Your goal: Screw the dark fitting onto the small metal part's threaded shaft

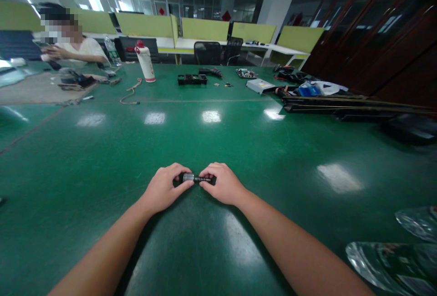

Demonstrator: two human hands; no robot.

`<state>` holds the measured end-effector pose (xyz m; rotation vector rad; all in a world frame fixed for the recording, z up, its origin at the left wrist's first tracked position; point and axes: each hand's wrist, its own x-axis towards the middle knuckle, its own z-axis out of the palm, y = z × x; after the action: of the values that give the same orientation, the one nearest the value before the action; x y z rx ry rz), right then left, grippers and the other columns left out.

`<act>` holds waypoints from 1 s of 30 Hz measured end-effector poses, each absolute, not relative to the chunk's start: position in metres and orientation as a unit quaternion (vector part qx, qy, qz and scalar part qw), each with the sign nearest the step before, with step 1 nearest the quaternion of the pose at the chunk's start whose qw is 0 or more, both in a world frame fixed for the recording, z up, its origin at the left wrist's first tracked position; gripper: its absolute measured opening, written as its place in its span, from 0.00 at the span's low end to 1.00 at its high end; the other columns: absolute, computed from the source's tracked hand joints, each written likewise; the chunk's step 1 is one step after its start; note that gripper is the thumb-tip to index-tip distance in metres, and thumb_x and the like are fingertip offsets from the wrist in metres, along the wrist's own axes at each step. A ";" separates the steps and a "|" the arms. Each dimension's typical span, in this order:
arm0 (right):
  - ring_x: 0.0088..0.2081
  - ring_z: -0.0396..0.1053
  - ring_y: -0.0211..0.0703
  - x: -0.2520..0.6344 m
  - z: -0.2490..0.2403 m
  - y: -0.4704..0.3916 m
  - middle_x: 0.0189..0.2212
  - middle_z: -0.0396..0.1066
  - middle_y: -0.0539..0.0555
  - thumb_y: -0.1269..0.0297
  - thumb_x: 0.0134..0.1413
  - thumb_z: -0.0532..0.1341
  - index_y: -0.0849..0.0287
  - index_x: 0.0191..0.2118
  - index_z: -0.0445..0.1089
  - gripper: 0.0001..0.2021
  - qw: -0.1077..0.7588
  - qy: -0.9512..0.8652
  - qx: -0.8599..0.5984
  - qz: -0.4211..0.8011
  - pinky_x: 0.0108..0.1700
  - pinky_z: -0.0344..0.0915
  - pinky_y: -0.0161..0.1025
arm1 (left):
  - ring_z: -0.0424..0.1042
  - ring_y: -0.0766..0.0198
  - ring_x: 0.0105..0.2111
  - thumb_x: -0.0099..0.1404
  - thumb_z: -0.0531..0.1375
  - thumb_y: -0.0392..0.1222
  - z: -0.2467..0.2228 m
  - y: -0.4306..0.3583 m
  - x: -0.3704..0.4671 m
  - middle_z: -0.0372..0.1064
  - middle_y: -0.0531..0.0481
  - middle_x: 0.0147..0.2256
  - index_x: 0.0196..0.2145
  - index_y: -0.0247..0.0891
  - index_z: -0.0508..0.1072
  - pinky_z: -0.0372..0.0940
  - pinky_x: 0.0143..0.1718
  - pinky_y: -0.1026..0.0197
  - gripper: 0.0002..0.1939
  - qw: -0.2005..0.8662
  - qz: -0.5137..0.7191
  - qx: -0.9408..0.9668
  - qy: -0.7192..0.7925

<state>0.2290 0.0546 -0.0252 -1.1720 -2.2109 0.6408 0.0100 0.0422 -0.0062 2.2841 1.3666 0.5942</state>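
A small metal cylinder with a thin dark shaft (pixel 189 177) lies sideways between my two hands, low over the green tabletop (pixel 211 141). It resembles a small motor, but its exact kind is too small to tell. My left hand (pixel 165 184) is closed on the thick silvery end, thumb below and fingers above. On the other side, my right hand (pixel 223 183) pinches the thin shaft between thumb and fingers. Fingertips hide part of both ends.
Plastic bottles (pixel 392 264) lie at the lower right. Along the far side stand a white bottle with a red cap (pixel 146 63), a black tray-like part (pixel 192 79), a grey box (pixel 260 86) and long black bars (pixel 317 104). Another person (pixel 82 50) sits at the far left.
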 end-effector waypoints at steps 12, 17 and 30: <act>0.36 0.67 0.41 0.229 -0.025 0.054 0.30 0.72 0.49 0.69 0.50 0.67 0.57 0.35 0.74 0.05 0.268 -0.825 -0.438 0.236 0.43 0.57 0.40 | 0.70 0.62 0.36 0.66 0.60 0.49 -0.007 0.043 0.010 0.74 0.51 0.38 0.43 0.42 0.75 0.62 0.38 0.61 0.11 0.205 0.215 0.820 0.488; 0.37 0.67 0.41 0.229 -0.024 0.054 0.31 0.72 0.49 0.69 0.51 0.67 0.57 0.35 0.74 0.05 0.264 -0.826 -0.439 0.234 0.43 0.57 0.40 | 0.70 0.61 0.35 0.66 0.60 0.49 -0.007 0.044 0.011 0.74 0.51 0.38 0.43 0.42 0.75 0.62 0.38 0.60 0.12 0.204 0.213 0.821 0.490; 0.37 0.67 0.41 0.230 -0.024 0.054 0.31 0.72 0.49 0.68 0.52 0.67 0.56 0.36 0.74 0.05 0.262 -0.830 -0.437 0.228 0.43 0.57 0.40 | 0.70 0.61 0.35 0.67 0.59 0.50 -0.007 0.044 0.011 0.74 0.50 0.38 0.43 0.41 0.75 0.62 0.37 0.60 0.12 0.206 0.215 0.821 0.487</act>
<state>0.2299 0.0541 -0.0241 -1.1812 -2.2452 0.6164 0.0110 0.0437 -0.0070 2.2868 1.3581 0.6004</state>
